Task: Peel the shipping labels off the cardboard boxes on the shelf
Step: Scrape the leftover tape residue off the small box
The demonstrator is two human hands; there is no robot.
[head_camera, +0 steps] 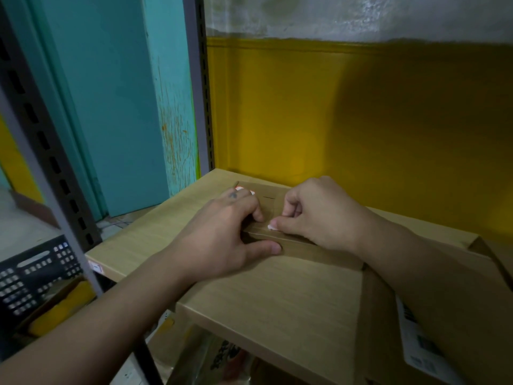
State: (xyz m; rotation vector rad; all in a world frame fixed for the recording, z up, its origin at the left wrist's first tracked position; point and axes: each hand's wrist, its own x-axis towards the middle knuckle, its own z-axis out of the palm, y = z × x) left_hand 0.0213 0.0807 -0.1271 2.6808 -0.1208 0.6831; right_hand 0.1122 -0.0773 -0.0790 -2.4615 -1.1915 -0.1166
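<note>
The right hand (319, 215) is curled, its thumb and forefinger closed together in a pinch at the left end of a brown strip (319, 250). Whether that strip is tape or a flap edge I cannot tell. The left hand (222, 234) sits just beside it, almost touching. Its thumb lies straight and presses down on the near edge of the same strip, and its bent fingers bear on the cardboard behind. The two hands are therefore close together over one spot, one holding down and one picking.

The strip runs from that spot away to the person's right and slightly nearer, passing under the right wrist. A pull would likely go along that line while the left hand steadies the cardboard.

The cardboard box (377, 315) lies to the right on the pale wood-grain shelf board (263, 307). Its darker front face is turned toward the camera. The white shipping label (419, 345), printed with barcodes, sits on that face. It is below and nearer than both hands, and the right forearm partly covers it. Its long side slants down to the right. The right hand is the nearer one to it, and I judge the label not yet lifted, with no corner visibly raised.

Further out, a grey slotted shelf upright (200, 107) stands at the back left corner, with a yellow wall (361, 120) behind the shelf and a teal door (111, 107) to the left. A black perforated crate (33, 279) sits low on the left.
</note>
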